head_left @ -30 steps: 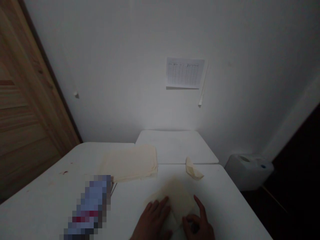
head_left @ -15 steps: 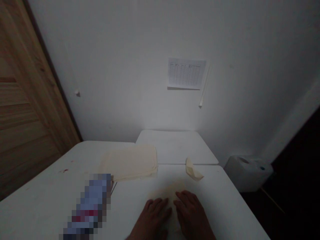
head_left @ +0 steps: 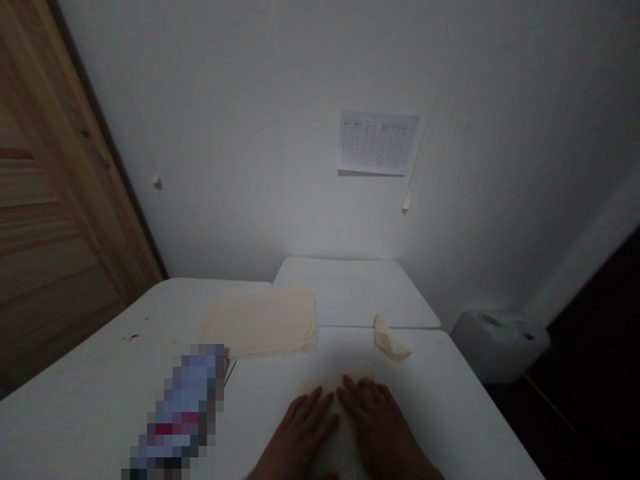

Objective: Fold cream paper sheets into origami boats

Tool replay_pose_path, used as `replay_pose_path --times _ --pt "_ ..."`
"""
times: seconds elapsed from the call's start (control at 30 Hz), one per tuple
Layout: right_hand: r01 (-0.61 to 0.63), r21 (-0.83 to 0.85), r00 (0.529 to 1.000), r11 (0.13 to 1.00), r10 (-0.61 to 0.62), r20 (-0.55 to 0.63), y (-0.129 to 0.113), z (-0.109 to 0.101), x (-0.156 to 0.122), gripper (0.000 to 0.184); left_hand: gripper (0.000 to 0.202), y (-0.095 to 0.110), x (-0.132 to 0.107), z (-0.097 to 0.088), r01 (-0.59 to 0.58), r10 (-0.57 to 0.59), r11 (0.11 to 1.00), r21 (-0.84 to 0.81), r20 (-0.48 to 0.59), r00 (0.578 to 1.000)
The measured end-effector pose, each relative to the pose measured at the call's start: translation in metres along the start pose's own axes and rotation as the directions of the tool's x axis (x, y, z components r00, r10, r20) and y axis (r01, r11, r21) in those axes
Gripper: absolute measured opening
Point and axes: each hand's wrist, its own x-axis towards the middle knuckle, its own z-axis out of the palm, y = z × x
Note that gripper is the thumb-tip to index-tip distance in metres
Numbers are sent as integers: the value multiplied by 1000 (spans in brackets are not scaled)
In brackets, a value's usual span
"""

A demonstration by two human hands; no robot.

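Near the front of the white table (head_left: 450,413), both my hands lie palm down on a thin cream-coloured sheet (head_left: 361,375). Most of that sheet is hidden under them. The fingers of my left hand (head_left: 306,427) are stretched out and slightly apart. My right hand (head_left: 377,417) lies close beside it, fingers extended, its fingertips a little farther forward. Ahead to the left is a flat stack of similar cream sheets (head_left: 265,321). A small curled cream scrap (head_left: 390,341) sits ahead to the right.
A pixelated blue-and-red object (head_left: 185,400) lies left of my hands. At the back, a white panel (head_left: 355,287) meets the wall, where a printed sheet (head_left: 379,143) hangs. A white plastic container (head_left: 500,353) stands beyond the table's right edge. A wooden door (head_left: 60,200) is at left.
My right hand has shifted slightly left and forward, so its fingertips are nearer my left hand. Both hands stay flat on the sheet. The view has shifted slightly.
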Motion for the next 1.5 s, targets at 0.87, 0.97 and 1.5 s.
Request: replay_pose_path --times 0.87,0.97,1.5 --pt "140 190 979 972 -106 -177 -1 -5 -10 25 29 -1 -4 2 44 -30 994 103 -132 991" --pt "225 193 952 955 -174 -250 0 2 -15 9 24 0 -1 -1 60 -52 997 53 -143 988" --pt "266 141 922 954 -210 -324 1 5 -13 14 50 -1 -6 -22 -41 25 993 -106 -143 989"
